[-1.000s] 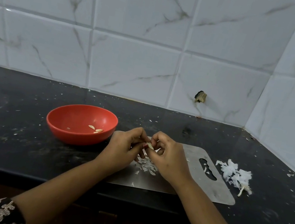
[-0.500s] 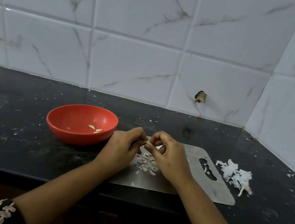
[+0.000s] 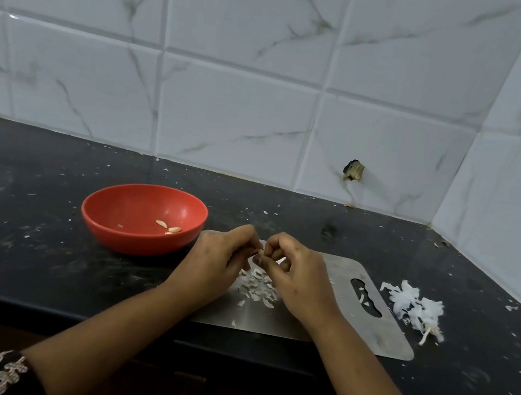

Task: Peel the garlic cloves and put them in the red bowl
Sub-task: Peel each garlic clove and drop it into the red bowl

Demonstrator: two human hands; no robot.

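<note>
One garlic clove (image 3: 260,252) is pinched between the curled fingertips of the left hand (image 3: 215,260) and right hand (image 3: 302,276), at 2 o'clock of the left, over one steel board (image 3: 349,335); three peeled cloves (image 3: 161,223) are counted in the one red bowl (image 3: 126,240) at 9 o'clock.

You have a round red plastic-looking bowl (image 3: 127,236) left of centre, smooth with a soft sheen, and the pale peeled garlic cloves (image 3: 168,227) in it look smooth; the small garlic clove (image 3: 260,252) at mid-frame is too small to judge. Your flat grey metal cutting board (image 3: 377,336) has a brushed, dull shine and carries thin, dry, papery white garlic skins (image 3: 257,287), with a fluffier heap of white papery peels (image 3: 414,304) at the right. The black stone countertop (image 3: 21,224) looks polished but scuffed, the white grey-veined wall tiles (image 3: 231,115) are glossy, and the black-and-white patterned sleeve (image 3: 1,374) at lower left is matt cloth.
</note>
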